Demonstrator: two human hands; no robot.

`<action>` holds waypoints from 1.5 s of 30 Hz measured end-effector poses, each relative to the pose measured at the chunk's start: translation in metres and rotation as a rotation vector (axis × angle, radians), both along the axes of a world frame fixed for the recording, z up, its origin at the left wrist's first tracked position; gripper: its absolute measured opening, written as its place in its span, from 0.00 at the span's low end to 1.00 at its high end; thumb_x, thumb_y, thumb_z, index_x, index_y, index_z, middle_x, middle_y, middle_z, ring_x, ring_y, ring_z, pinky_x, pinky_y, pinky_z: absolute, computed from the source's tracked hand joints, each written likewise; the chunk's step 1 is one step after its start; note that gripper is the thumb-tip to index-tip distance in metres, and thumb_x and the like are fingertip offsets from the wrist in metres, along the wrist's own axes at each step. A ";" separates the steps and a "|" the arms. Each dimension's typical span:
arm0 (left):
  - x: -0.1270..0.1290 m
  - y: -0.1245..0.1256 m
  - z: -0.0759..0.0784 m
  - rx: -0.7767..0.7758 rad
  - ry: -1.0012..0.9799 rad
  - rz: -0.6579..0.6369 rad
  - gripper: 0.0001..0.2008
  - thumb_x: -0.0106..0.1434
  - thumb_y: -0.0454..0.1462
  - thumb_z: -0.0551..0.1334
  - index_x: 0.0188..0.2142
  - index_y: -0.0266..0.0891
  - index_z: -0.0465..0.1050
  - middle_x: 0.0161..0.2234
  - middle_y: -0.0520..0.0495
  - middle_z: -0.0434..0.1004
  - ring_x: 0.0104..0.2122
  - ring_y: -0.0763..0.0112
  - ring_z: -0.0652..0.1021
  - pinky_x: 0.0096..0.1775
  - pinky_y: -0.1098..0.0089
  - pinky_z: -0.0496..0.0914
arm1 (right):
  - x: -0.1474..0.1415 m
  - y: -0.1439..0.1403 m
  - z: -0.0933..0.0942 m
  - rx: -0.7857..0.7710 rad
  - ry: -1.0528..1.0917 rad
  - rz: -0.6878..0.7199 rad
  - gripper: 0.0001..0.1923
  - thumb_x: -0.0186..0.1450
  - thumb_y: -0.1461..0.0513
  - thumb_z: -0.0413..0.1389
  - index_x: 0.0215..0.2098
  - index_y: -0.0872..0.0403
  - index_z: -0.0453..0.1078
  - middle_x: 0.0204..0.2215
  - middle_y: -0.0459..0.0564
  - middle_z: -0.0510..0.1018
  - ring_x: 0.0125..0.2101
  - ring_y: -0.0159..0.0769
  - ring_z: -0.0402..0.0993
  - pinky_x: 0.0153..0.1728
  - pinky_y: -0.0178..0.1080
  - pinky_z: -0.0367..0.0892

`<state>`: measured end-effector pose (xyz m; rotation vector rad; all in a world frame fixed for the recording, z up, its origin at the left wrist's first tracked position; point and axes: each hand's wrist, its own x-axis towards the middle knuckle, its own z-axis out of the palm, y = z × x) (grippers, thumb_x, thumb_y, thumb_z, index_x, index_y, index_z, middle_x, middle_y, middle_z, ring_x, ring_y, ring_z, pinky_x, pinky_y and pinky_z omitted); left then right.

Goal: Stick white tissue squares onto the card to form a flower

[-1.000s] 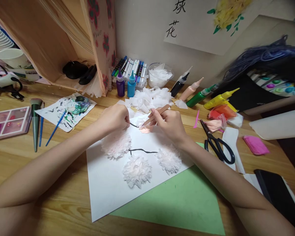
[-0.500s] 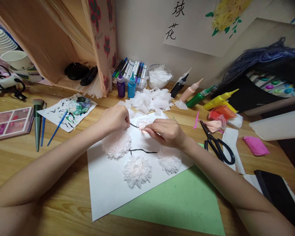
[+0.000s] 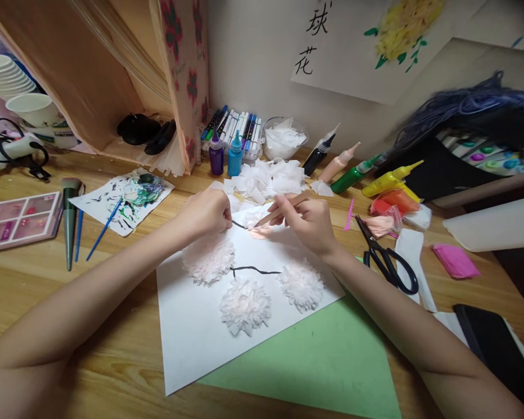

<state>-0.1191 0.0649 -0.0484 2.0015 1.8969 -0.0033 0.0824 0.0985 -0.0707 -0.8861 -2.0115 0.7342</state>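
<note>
My right hand [image 3: 308, 224] is closed around a slim wooden pencil [image 3: 271, 216]. Its tip points down at a peach-coloured patch [image 3: 261, 232] near the top of the white paper [image 3: 192, 337], where white tissue is gathered. My left hand [image 3: 212, 212] rests closed at the paper's upper left, fingertips pinched by a black drawn line; whatever they hold is hidden. Below it lies a fluffy pinkish-white tissue flower [image 3: 208, 259]. Two more sit lower, a middle flower [image 3: 245, 306] and a right flower [image 3: 302, 286]. Another black line [image 3: 255, 269] runs between them.
Loose white tissue squares [image 3: 268, 179] lie behind the paper, near a clear bowl [image 3: 284, 138] of more. Paint bottles [image 3: 353, 174] and markers stand along the back. Black scissors [image 3: 388, 259] lie right, a green sheet [image 3: 314, 361] underneath, brushes [image 3: 71, 224] and a paint-smeared paper [image 3: 126, 203] left.
My right hand has risen and turned slightly, so the pencil and peach patch show more, and the right flower is uncovered. My left hand stays in place.
</note>
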 end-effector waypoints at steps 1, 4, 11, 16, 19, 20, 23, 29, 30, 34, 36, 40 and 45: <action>-0.001 0.001 0.001 -0.004 -0.005 -0.008 0.08 0.48 0.35 0.60 0.26 0.41 0.79 0.30 0.47 0.78 0.29 0.67 0.74 0.27 0.72 0.61 | 0.001 0.001 0.003 -0.083 0.063 -0.006 0.20 0.66 0.56 0.49 0.22 0.56 0.73 0.18 0.48 0.77 0.19 0.30 0.73 0.21 0.33 0.67; -0.007 0.005 0.006 0.012 -0.025 -0.012 0.08 0.50 0.38 0.60 0.27 0.41 0.78 0.29 0.47 0.78 0.28 0.68 0.74 0.28 0.72 0.62 | 0.004 0.004 0.013 -0.175 0.217 -0.020 0.21 0.66 0.53 0.48 0.26 0.57 0.74 0.14 0.46 0.73 0.15 0.28 0.68 0.17 0.32 0.64; -0.029 0.017 0.008 0.132 -0.022 0.134 0.14 0.53 0.48 0.59 0.29 0.40 0.75 0.32 0.46 0.78 0.32 0.65 0.75 0.29 0.72 0.62 | 0.009 0.005 0.026 -0.137 0.293 0.001 0.20 0.65 0.51 0.49 0.25 0.54 0.74 0.14 0.47 0.73 0.15 0.30 0.68 0.15 0.35 0.61; -0.030 0.019 -0.005 0.047 -0.125 0.046 0.11 0.52 0.46 0.60 0.27 0.41 0.74 0.30 0.49 0.78 0.30 0.68 0.75 0.27 0.73 0.61 | 0.009 0.004 0.025 -0.149 0.296 0.010 0.20 0.65 0.51 0.50 0.24 0.53 0.74 0.13 0.46 0.73 0.15 0.31 0.68 0.16 0.35 0.62; -0.032 0.019 -0.001 0.089 -0.143 0.065 0.11 0.54 0.44 0.58 0.28 0.40 0.75 0.31 0.48 0.79 0.30 0.69 0.75 0.28 0.73 0.61 | 0.011 0.004 0.026 -0.128 0.310 0.001 0.19 0.65 0.51 0.50 0.25 0.53 0.75 0.14 0.47 0.73 0.15 0.32 0.69 0.16 0.36 0.63; -0.032 0.018 0.003 0.110 -0.150 0.076 0.11 0.54 0.44 0.59 0.28 0.40 0.75 0.32 0.48 0.79 0.30 0.69 0.75 0.28 0.73 0.61 | 0.011 0.004 0.026 -0.119 0.313 -0.006 0.19 0.65 0.52 0.50 0.25 0.53 0.75 0.14 0.47 0.73 0.16 0.32 0.69 0.17 0.36 0.63; -0.031 0.012 0.021 0.164 -0.185 0.081 0.11 0.55 0.43 0.59 0.29 0.39 0.76 0.32 0.47 0.79 0.31 0.69 0.75 0.29 0.72 0.62 | 0.012 0.006 0.027 -0.089 0.259 0.018 0.19 0.66 0.54 0.49 0.24 0.54 0.74 0.14 0.46 0.73 0.16 0.30 0.69 0.17 0.34 0.64; -0.012 -0.003 0.046 0.020 -0.459 -0.034 0.11 0.55 0.43 0.61 0.31 0.39 0.78 0.31 0.48 0.80 0.32 0.69 0.75 0.34 0.71 0.65 | 0.012 0.009 0.019 -0.002 -0.075 0.251 0.19 0.66 0.59 0.49 0.22 0.56 0.74 0.20 0.47 0.77 0.19 0.26 0.72 0.21 0.30 0.66; -0.007 -0.005 0.043 -0.054 -0.521 -0.074 0.11 0.55 0.43 0.61 0.31 0.39 0.78 0.31 0.48 0.80 0.32 0.69 0.75 0.34 0.71 0.66 | 0.012 0.010 0.017 0.008 -0.108 0.261 0.19 0.66 0.59 0.49 0.22 0.56 0.74 0.20 0.47 0.78 0.19 0.25 0.72 0.22 0.30 0.66; 0.013 -0.008 0.015 -0.173 -0.615 -0.175 0.09 0.55 0.40 0.61 0.32 0.39 0.79 0.31 0.48 0.81 0.31 0.70 0.76 0.34 0.71 0.66 | 0.012 0.014 0.013 0.012 -0.159 0.246 0.20 0.67 0.59 0.49 0.22 0.55 0.75 0.19 0.46 0.78 0.19 0.25 0.72 0.22 0.29 0.66; 0.022 -0.009 -0.002 -0.070 -0.551 -0.138 0.09 0.55 0.40 0.61 0.31 0.39 0.79 0.31 0.47 0.80 0.31 0.70 0.76 0.34 0.71 0.66 | 0.013 0.015 0.014 0.009 -0.131 0.212 0.20 0.66 0.58 0.49 0.21 0.56 0.74 0.20 0.47 0.78 0.19 0.25 0.73 0.22 0.29 0.67; 0.034 -0.012 -0.017 0.118 -0.426 -0.033 0.09 0.57 0.41 0.60 0.30 0.40 0.77 0.31 0.48 0.80 0.31 0.69 0.75 0.31 0.70 0.63 | 0.015 0.011 0.021 0.092 -0.010 0.172 0.20 0.67 0.60 0.48 0.20 0.56 0.72 0.19 0.46 0.77 0.16 0.24 0.70 0.19 0.29 0.66; 0.037 -0.012 -0.016 0.173 -0.360 -0.001 0.06 0.56 0.38 0.60 0.29 0.41 0.76 0.30 0.50 0.79 0.30 0.69 0.74 0.28 0.71 0.60 | 0.015 0.008 0.020 0.292 -0.070 0.291 0.18 0.67 0.63 0.48 0.21 0.55 0.70 0.16 0.44 0.75 0.16 0.24 0.70 0.19 0.29 0.63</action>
